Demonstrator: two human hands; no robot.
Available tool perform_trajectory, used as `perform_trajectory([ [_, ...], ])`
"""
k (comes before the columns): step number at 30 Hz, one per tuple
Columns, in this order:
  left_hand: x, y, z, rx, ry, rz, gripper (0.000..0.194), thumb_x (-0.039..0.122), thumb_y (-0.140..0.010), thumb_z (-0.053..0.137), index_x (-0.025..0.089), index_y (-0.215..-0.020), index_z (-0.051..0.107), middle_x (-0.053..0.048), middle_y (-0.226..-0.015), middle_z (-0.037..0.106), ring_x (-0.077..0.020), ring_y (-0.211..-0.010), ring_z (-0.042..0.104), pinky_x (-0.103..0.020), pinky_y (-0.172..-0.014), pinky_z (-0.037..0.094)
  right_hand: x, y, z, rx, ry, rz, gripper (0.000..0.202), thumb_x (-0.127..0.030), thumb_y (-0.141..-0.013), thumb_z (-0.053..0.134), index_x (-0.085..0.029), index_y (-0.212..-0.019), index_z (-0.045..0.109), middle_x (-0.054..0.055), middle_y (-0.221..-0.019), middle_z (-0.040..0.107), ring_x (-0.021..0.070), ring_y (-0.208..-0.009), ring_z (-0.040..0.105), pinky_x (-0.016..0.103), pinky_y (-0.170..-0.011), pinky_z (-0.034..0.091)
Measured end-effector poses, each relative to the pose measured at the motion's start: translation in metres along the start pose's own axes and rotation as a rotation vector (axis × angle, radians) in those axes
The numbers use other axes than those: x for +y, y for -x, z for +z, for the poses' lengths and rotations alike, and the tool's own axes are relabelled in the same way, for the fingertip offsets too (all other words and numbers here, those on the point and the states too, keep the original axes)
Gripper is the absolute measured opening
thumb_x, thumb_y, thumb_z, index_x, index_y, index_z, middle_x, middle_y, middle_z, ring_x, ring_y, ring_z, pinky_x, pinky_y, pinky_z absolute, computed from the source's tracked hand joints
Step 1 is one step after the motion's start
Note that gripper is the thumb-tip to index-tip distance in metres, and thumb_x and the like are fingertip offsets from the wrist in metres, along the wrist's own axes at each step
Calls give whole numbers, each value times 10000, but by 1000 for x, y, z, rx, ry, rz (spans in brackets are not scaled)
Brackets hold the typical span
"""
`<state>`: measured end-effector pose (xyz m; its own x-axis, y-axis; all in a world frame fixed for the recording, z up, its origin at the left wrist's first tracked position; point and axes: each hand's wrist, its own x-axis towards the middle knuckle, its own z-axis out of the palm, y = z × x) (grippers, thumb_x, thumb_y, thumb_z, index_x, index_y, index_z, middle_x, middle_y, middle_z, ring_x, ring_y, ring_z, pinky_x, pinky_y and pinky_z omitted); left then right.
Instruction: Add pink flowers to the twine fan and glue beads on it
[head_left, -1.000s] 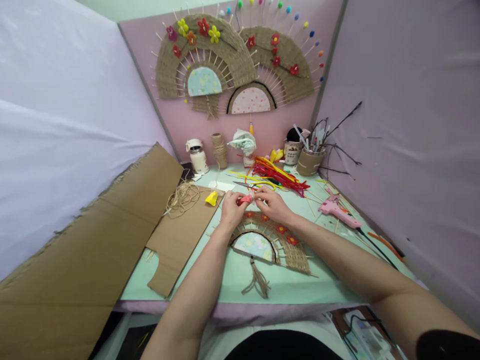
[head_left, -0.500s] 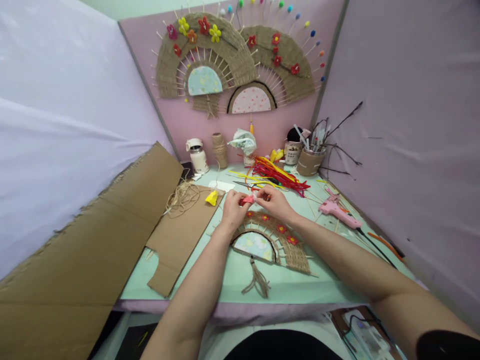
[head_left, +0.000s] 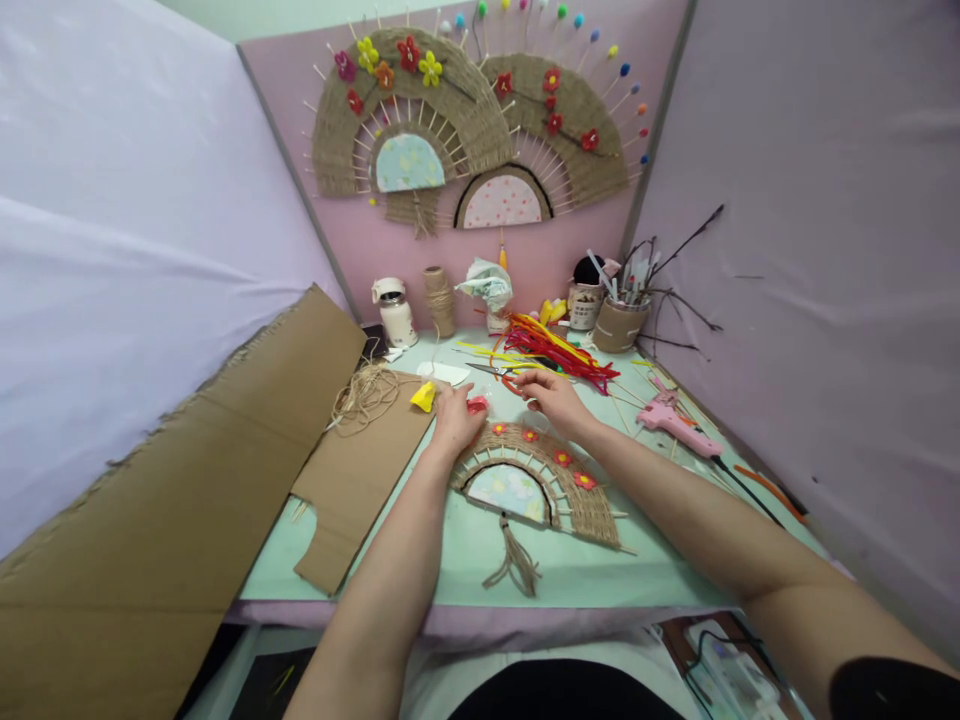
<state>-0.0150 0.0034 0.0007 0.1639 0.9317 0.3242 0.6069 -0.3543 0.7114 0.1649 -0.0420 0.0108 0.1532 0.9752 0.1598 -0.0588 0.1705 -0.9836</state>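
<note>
My left hand is low over the mint table cover, its fingers around a small red-pink packet with a clear wrapper. Most of the packet's left side is hidden by the fingers. My right hand hovers near the orange scissors, fingers curved and apart, with nothing visible in them. Below both hands lies a woven twine fan with red flowers along its band, a floral half-round centre and a twine tassel.
Cardboard sheets cover the left side, with loose twine and a yellow piece on top. Pipe cleaners lie behind the hands. A pink glue gun rests at right. A bottle and twine spool stand at the back.
My hands have come apart. My left hand moved left and down with the red-pink packet; my right hand let go of it and stays nearly in place.
</note>
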Motion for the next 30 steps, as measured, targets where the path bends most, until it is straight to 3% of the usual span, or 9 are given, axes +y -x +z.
perform_trajectory([
  [2,9,0,-7,64,292,-117,424,174,-683,680,150,-1106,652,-2,-747,492,-156,-739,500,-290,-745,432,0,0,0,0,-24,-16,98,-233,-653,541,-178,-676,618,-9,-688,564,97,-611,462,208,-513,334],
  [4,20,1,-15,104,751,-286,292,166,-792,577,132,-1073,647,38,-638,402,-88,-565,402,-206,-571,391,-3,3,-1,-20,-32,-26,107,-239,-657,523,-178,-641,609,-8,-664,554,100,-606,466,213,-516,337],
  [7,32,9,-25,1,1404,-535,255,51,-837,485,98,-1042,629,43,-627,381,-27,-456,308,-123,-418,291,-15,7,0,-94,14,-71,132,-265,-694,539,-177,-642,622,-11,-622,544,107,-589,465,230,-525,339],
  [10,39,23,-27,-59,1707,-695,409,-83,-816,383,104,-1107,601,-12,-724,503,-7,-489,426,-71,-431,367,-37,11,6,-211,182,-199,175,-296,-765,553,-173,-672,636,-13,-617,548,110,-586,462,247,-559,352],
  [13,42,36,-22,3,1844,-704,364,-30,-878,357,110,-1110,600,-73,-842,600,-60,-686,603,-111,-585,520,-65,13,20,-366,364,-374,170,-284,-813,560,-174,-707,633,0,-693,593,122,-661,510,253,-612,382],
  [18,41,46,-20,106,1890,-654,269,177,-959,383,91,-935,637,-84,-861,666,-100,-785,661,-160,-697,563,-79,18,43,-542,517,-640,133,-223,-859,546,-182,-821,667,42,-852,657,141,-778,564,251,-643,415],
  [21,35,47,-21,149,1825,-655,259,95,-937,390,99,-946,649,-68,-880,682,-80,-775,665,-143,-715,549,-64,22,49,-541,537,-701,164,-224,-881,516,-198,-871,677,62,-908,664,163,-840,581,287,-707,448],
  [25,29,46,-21,132,1780,-603,319,-6,-882,405,119,-1046,649,-64,-946,689,-72,-821,668,-141,-780,536,-50,24,47,-506,537,-678,189,-261,-894,503,-215,-928,683,70,-926,660,181,-862,587,314,-718,471],
  [30,30,47,-25,149,1803,-580,305,224,-960,398,93,-1107,631,-102,-944,690,-92,-811,666,-154,-750,549,-49,25,47,-410,527,-658,203,-265,-910,486,-212,-909,681,63,-901,658,179,-834,589,309,-691,474],
])
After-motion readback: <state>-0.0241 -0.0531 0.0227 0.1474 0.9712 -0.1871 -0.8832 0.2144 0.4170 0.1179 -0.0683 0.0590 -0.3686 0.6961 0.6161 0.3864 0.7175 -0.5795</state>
